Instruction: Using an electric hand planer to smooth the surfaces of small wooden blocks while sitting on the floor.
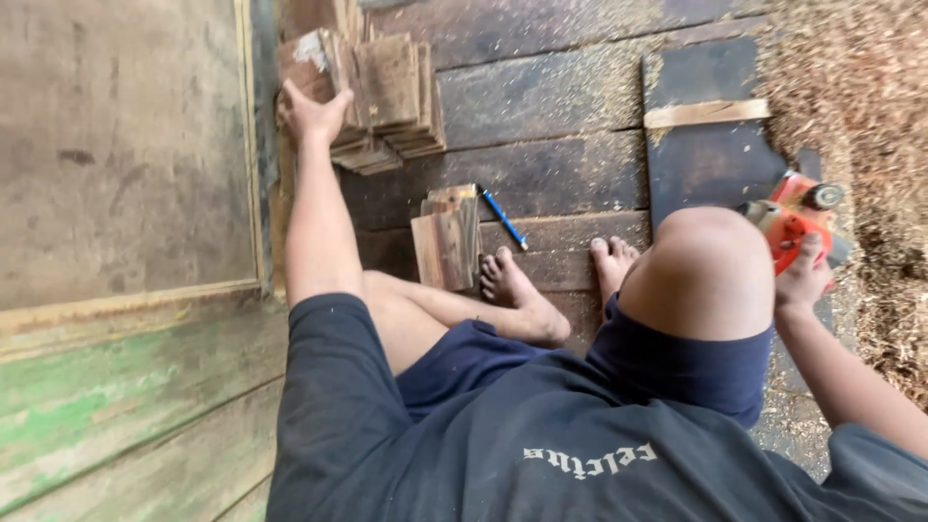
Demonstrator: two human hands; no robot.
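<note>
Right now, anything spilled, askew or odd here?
Yes. Sawdust lies heaped along the right and scattered over the floor planks. The far stack of wood pieces, under the left hand, is fanned unevenly. A blue pen lies loose by the bare feet. The right hand rests on an orange power tool.

**Hidden and cut-off parts**

The orange power tool (795, 224) was largely hidden behind the knee; its blade could not be seen. The right hand (802, 280) was partly covered. The stacked wood pieces (382, 92) were cut off at the top edge.
</note>
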